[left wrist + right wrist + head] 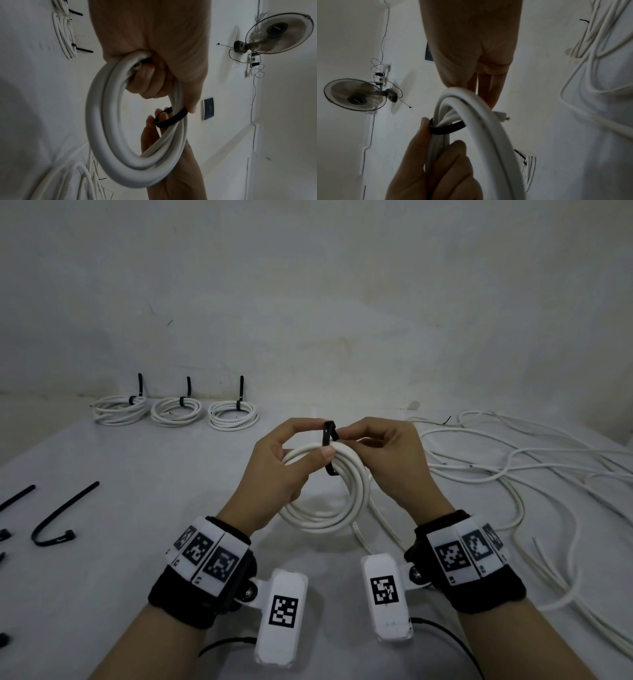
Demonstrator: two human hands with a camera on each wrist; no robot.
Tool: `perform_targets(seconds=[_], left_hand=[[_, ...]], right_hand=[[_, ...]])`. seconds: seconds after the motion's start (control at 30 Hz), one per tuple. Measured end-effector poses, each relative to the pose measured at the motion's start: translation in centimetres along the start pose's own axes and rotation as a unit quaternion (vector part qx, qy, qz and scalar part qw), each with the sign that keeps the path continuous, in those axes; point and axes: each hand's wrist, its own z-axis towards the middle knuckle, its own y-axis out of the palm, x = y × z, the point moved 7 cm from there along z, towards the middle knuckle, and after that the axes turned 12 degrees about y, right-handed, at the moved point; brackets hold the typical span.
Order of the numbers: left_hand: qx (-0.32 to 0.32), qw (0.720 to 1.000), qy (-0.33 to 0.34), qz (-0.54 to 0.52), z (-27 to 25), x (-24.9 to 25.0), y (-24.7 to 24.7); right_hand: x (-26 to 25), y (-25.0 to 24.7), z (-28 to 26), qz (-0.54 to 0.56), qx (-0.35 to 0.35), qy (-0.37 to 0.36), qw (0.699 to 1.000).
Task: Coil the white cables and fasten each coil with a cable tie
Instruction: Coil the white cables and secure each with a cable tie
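Note:
A white cable coil (329, 508) hangs upright over the table's middle, held between both hands. My left hand (318, 441) grips its upper left side, fingers curled through the loop (102, 121) and thumb pressed on the strands beside the tie. A black cable tie (329, 450) loops round the top of the coil; its band (171, 119) still sits loose around the strands (443, 129). My right hand (346, 440) pinches the tie's upper end. One free cable end (503, 116) sticks out past the tie.
Three tied coils (176, 410) lie in a row at the back left by the wall. Loose white cables (513, 467) sprawl over the table's right side. Spare black ties (61, 515) lie at the left edge. A wall fan (278, 32) hangs beyond.

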Motion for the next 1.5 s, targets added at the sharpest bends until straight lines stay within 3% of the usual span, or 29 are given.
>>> perform_targets(seconds=[0.33,1.0,1.37,1.5], left_hand=[[0.002,0.999,0.020,0.035,-0.2,0.7,0.4],[-0.002,0.998,0.000,0.063,-0.4,0.4,1.1],[-0.003,0.997,-0.011,0.081,-0.6,0.4,1.0],[-0.008,0.995,0.003,0.096,-0.7,1.1,1.4]], right_hand=[[0.1,0.0,-0.1,0.016,0.000,-0.007,1.000],[0.9,-0.4,0.3,-0.024,-0.030,-0.002,0.999],[0.6,-0.5,0.1,-0.005,0.003,0.005,1.000],[-0.1,-0.2,0.0,-0.040,-0.025,-0.002,0.999]])
